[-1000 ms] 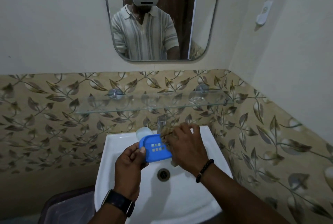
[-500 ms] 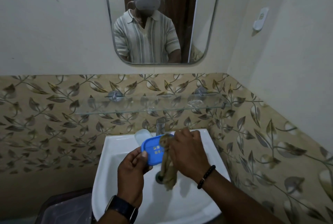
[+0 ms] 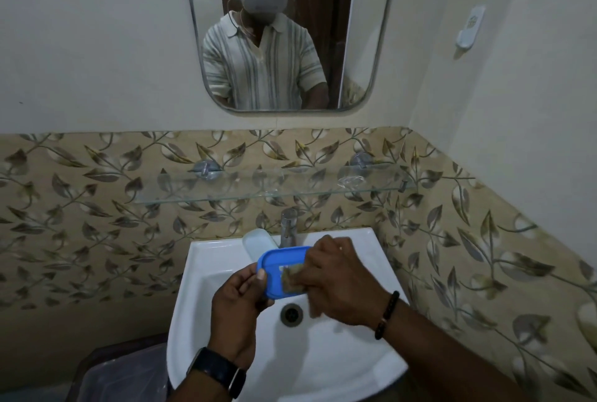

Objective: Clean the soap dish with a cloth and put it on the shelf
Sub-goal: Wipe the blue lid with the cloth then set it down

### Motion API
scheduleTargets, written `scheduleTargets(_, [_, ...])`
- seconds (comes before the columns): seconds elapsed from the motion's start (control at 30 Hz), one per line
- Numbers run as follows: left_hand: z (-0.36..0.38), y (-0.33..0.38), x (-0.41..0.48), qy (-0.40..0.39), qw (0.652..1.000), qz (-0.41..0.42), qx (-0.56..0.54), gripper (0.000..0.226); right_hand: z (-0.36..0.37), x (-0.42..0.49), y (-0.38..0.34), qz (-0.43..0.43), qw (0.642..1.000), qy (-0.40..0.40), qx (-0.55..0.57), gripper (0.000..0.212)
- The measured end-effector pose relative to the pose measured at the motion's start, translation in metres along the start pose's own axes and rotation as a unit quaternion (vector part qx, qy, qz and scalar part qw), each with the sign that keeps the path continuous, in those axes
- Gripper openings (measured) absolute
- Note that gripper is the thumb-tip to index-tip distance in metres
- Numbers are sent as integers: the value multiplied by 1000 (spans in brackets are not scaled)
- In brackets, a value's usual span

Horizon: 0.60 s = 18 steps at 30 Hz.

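Observation:
Over the white sink, my left hand (image 3: pixel 239 308) grips the blue soap dish (image 3: pixel 274 269) by its left edge, tilted so its inside faces me. My right hand (image 3: pixel 342 282) presses a small brownish cloth (image 3: pixel 292 280) against the inside of the dish. Most of the cloth is hidden under my fingers. The glass shelf (image 3: pixel 274 190) hangs on the tiled wall above the tap, with nothing on it that I can make out.
The white sink (image 3: pixel 200 301) has a drain (image 3: pixel 291 313) below my hands and a chrome tap (image 3: pixel 288 227) at the back. A pale soap bar or lid (image 3: pixel 258 240) lies left of the tap. A bin (image 3: pixel 122 375) stands at lower left. A mirror (image 3: pixel 287 30) hangs above.
The cloth hung down loose from my right hand half a second ago; now it is bunched and pressed inside the dish. The dish has turned a little more toward me.

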<state>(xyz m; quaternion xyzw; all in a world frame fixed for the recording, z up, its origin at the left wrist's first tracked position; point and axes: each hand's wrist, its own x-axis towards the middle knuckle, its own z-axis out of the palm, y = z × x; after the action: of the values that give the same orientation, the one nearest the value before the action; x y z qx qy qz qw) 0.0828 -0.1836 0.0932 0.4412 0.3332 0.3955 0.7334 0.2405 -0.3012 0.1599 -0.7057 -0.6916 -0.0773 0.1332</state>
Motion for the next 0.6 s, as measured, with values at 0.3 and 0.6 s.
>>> scheduleTargets(0.3, [8,1,4,-10,1000,2,11,21,32,13,-36,56,993,105,28,21])
scheduleTargets(0.6, [1,7,4,-16,1000,1,1,25,10,19,-10,175,982,64,3,21])
